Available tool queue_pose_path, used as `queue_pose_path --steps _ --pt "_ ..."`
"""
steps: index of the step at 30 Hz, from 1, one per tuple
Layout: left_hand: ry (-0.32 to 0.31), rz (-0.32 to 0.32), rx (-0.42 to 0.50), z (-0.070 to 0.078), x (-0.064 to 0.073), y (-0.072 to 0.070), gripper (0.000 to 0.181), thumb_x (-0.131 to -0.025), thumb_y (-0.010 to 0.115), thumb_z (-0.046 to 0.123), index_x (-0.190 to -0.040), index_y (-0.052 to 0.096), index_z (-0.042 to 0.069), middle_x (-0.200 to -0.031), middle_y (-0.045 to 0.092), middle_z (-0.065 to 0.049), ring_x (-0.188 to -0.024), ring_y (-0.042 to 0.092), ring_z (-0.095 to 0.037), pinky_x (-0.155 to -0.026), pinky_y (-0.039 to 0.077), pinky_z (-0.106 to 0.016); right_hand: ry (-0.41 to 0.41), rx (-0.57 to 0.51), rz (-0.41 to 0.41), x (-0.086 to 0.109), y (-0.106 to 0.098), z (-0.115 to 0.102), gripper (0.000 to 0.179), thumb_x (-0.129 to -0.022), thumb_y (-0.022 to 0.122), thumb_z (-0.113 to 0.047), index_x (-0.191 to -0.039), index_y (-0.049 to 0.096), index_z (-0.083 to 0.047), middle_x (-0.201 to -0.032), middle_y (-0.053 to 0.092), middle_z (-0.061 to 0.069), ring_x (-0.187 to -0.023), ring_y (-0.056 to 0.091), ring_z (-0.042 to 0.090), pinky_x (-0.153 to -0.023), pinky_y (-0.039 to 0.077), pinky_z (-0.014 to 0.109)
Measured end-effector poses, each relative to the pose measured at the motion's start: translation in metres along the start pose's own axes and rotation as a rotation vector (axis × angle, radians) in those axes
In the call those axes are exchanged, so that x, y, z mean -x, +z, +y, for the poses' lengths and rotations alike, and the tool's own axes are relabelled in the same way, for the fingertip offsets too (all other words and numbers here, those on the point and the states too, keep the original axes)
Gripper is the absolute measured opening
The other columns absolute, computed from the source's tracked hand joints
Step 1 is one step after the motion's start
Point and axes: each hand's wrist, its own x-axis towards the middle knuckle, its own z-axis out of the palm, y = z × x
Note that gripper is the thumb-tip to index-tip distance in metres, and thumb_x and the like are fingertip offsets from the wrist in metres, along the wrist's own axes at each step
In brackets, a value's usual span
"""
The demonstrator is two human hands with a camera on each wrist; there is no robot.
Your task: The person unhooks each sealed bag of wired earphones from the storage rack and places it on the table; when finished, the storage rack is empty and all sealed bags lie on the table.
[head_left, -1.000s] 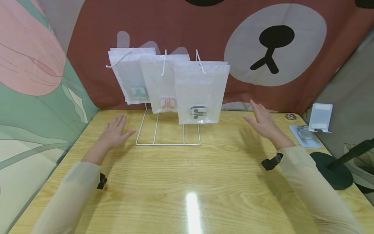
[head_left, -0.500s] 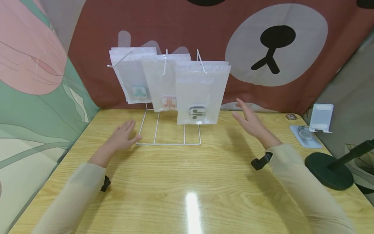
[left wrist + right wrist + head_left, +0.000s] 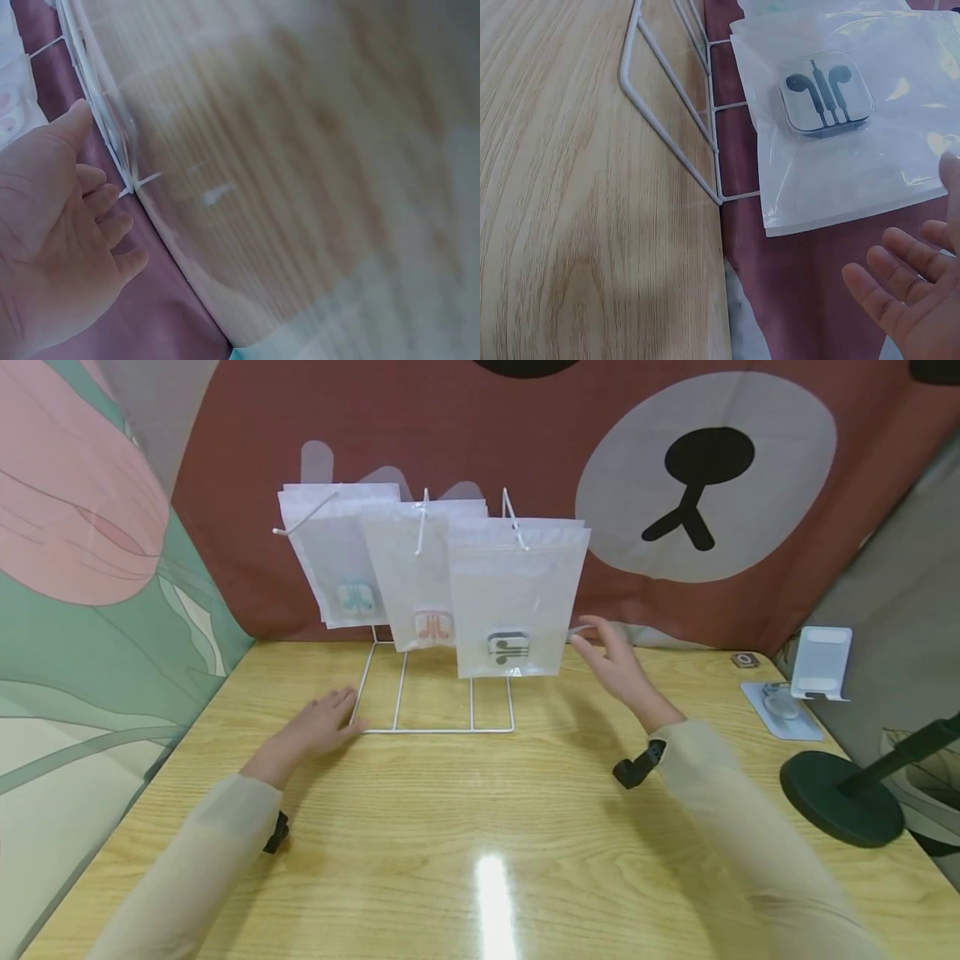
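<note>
A white wire rack stands on the table with clear-fronted bags hanging from its hooks. The right bag holds black earphones in a small clear case. Pink earphones show in the middle bag, teal ones in the left bag. My left hand lies at the front left corner of the rack's base, fingers loosely bent; whether it touches the wire I cannot tell. Beside the right bag's edge, my right hand is held with fingers spread and slightly bent, holding nothing.
A pale phone stand is at the right, with a small square object behind it. Nearer stands a dark round base with a pole. A printed cloth hangs right behind the rack.
Both hands have moved inward toward the rack: the left rightward and a little nearer me to the base corner, the right leftward to the right bag. The bags hang much as before.
</note>
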Motion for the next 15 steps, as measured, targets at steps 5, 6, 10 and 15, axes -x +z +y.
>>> queue_pose_path --steps 5,6,10,15 --pt "0.010 -0.023 -0.013 -0.002 -0.001 0.002 0.062 -0.099 0.042 0.030 -0.140 0.022 -0.012 -0.144 0.020 -0.031 -0.130 0.016 -0.049 -0.103 0.013 -0.062 0.035 -0.040 0.060 -0.007 0.008 -0.004 0.045 -0.094 0.053 -0.031 -0.129 0.046 -0.002 -0.114 0.056 0.016 -0.107 0.052 0.030 -0.076 0.050 0.040" --pt "0.011 -0.027 -0.013 -0.002 -0.001 0.002 0.062 -0.099 0.041 0.030 -0.140 0.022 -0.013 -0.143 0.020 -0.031 -0.130 0.016 -0.049 -0.103 0.013 -0.062 0.046 -0.047 0.073 -0.009 0.010 -0.004 0.044 -0.094 0.054 -0.030 -0.127 0.048 -0.002 -0.113 0.057 0.016 -0.105 0.053 0.028 -0.073 0.052 0.037" --pt "0.025 -0.032 -0.006 -0.001 -0.001 0.002 0.060 -0.099 0.043 0.028 -0.139 0.024 -0.012 -0.143 0.022 -0.031 -0.130 0.018 -0.048 -0.103 0.014 -0.061 0.095 -0.093 0.113 -0.014 0.015 -0.005 0.037 -0.092 0.057 -0.028 -0.118 0.054 -0.001 -0.107 0.058 0.013 -0.096 0.056 0.024 -0.064 0.054 0.027" --pt "0.027 -0.040 0.003 0.000 0.000 0.001 0.058 -0.099 0.044 0.027 -0.138 0.027 -0.012 -0.142 0.025 -0.031 -0.130 0.019 -0.047 -0.104 0.015 -0.060 0.134 -0.204 0.129 -0.018 0.019 -0.005 0.031 -0.091 0.059 -0.025 -0.104 0.056 0.003 -0.095 0.059 0.011 -0.086 0.056 0.020 -0.065 0.055 0.038"
